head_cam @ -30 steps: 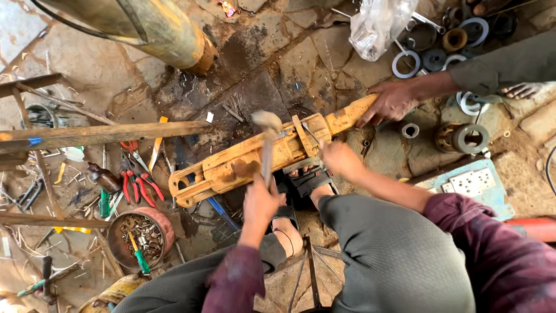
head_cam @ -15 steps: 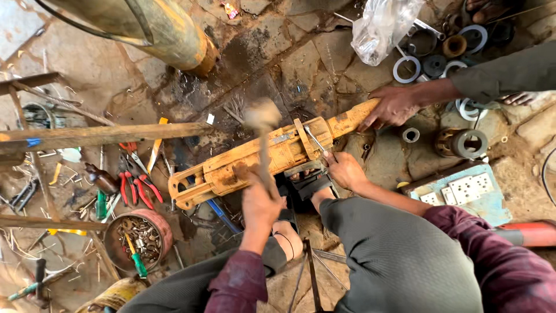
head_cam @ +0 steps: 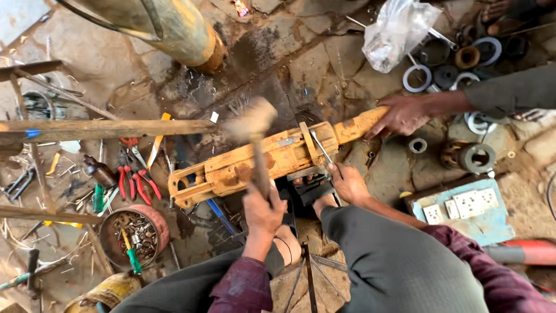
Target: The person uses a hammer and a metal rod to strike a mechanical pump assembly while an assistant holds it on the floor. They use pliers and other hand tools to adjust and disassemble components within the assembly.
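Observation:
A long, worn yellow power tool body point(head_cam: 278, 159) lies across the stone floor. My left hand point(head_cam: 263, 208) grips the wooden handle of a hammer point(head_cam: 250, 120), whose blurred head is raised over the tool's middle. My right hand point(head_cam: 347, 182) holds a thin metal punch point(head_cam: 320, 146) slanted against a strap on the tool. Another person's hand point(head_cam: 399, 116) presses down on the tool's narrow right end. My foot in a sandal point(head_cam: 310, 188) sits just below the tool.
Red-handled pliers point(head_cam: 136, 182) and a round tin of screws point(head_cam: 136, 232) lie at the left. A wooden plank point(head_cam: 104, 128) crosses the left side. Metal rings point(head_cam: 417, 78), a plastic bag point(head_cam: 397, 32) and a blue socket board point(head_cam: 463, 208) sit at the right. A yellow pillar point(head_cam: 174, 29) stands at the top.
The hammer head has drifted a little to the left and is now blurred with motion. My right hand and the other person's hand keep their hold on the tool.

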